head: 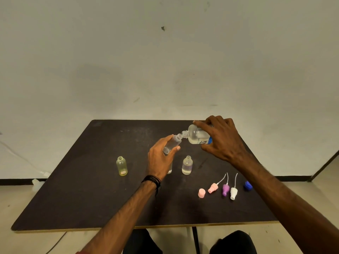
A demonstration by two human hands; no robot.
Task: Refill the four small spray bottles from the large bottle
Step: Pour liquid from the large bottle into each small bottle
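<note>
The large bottle (pixel 197 136) is tipped nearly flat above the far middle of the table (pixel 73 189), its open neck meeting the mouth of a small clear bottle (pixel 172 143) that is tilted up toward it. The right hand (pixel 222 142) grips the large bottle round its body from above, fingers and thumb curled over the label; the left hand (pixel 161 158) wraps the small bottle low on its body, thumb across the front. Both look like thin clear plastic, light and likely slick when wet, and the large one would probably give under a hard squeeze, so a mid-body hold with gentle pressure suits it. The narrow necks leave little margin for spills.

Just beside the left hand an uncapped bottle (pixel 187 165) stands upright with liquid in it, and a yellowish bottle (pixel 122 166) stands further left. A fourth seems to sit behind the left wrist, though mostly hidden. Near the right forearm lie a pink cap (pixel 201 193), three spray heads (pixel 225 189) and a blue cap (pixel 247 185)
</note>
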